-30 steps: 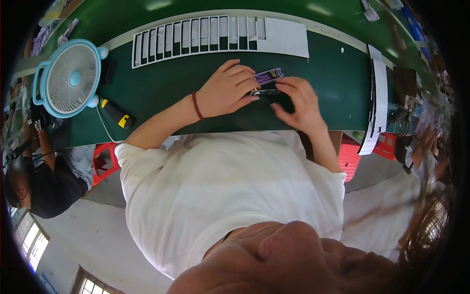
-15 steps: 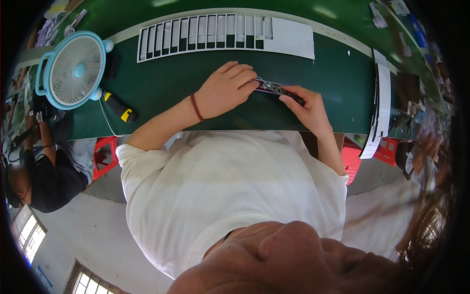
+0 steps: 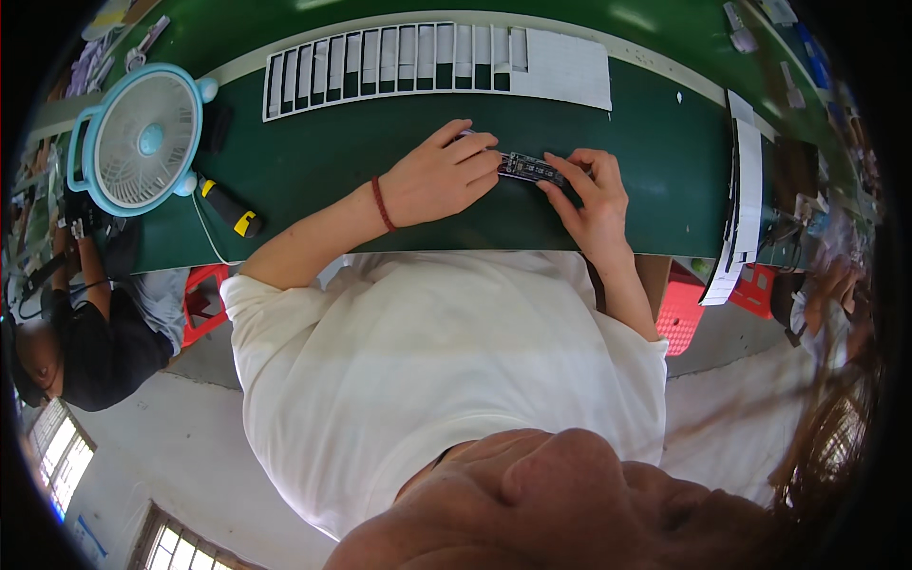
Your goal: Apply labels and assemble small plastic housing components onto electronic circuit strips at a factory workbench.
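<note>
One fan (image 3: 149, 141) left of circuit board (image 3: 532, 168)

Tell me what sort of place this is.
Probably an electronics workshop, judging by the long green workbench, the small circuit board, and another person at the far left.

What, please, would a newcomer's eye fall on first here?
Probably the big light-blue fan, on the left of the green table. Then the dark circuit strip between the left hand and right hand, near the middle; beyond it lies the white slotted frame.
</note>
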